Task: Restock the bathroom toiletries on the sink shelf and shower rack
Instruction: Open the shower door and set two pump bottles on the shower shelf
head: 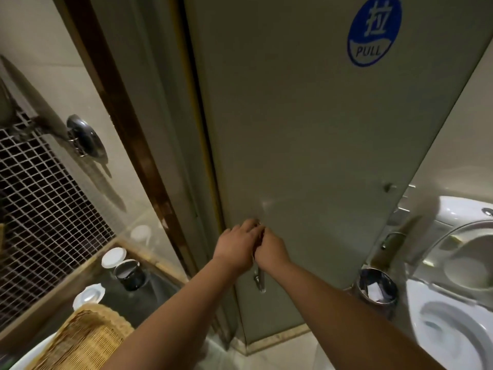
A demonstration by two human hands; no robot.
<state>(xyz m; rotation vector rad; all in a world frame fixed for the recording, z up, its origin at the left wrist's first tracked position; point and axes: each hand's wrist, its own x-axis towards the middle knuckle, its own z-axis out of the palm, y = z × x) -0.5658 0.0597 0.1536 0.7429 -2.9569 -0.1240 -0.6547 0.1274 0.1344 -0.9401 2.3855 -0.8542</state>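
Note:
A frosted glass shower door [306, 134] fills the middle of the head view, with a blue round PULL sticker [373, 30] near its top. A vertical metal door handle [259, 279] runs down its left edge. My left hand [236, 248] and my right hand [270, 249] are side by side, both closed around the upper part of that handle. Only the handle's lower end shows below my hands. I cannot tell if either hand holds any toiletry.
On the dark counter at lower left stand a woven basket [85, 340], a black cup [130, 273] and two white-lidded items [113, 257]. A toilet [458, 289] with raised seat and a steel waste bin [377, 287] sit at right. A wooden door frame [128, 145] borders the door's left.

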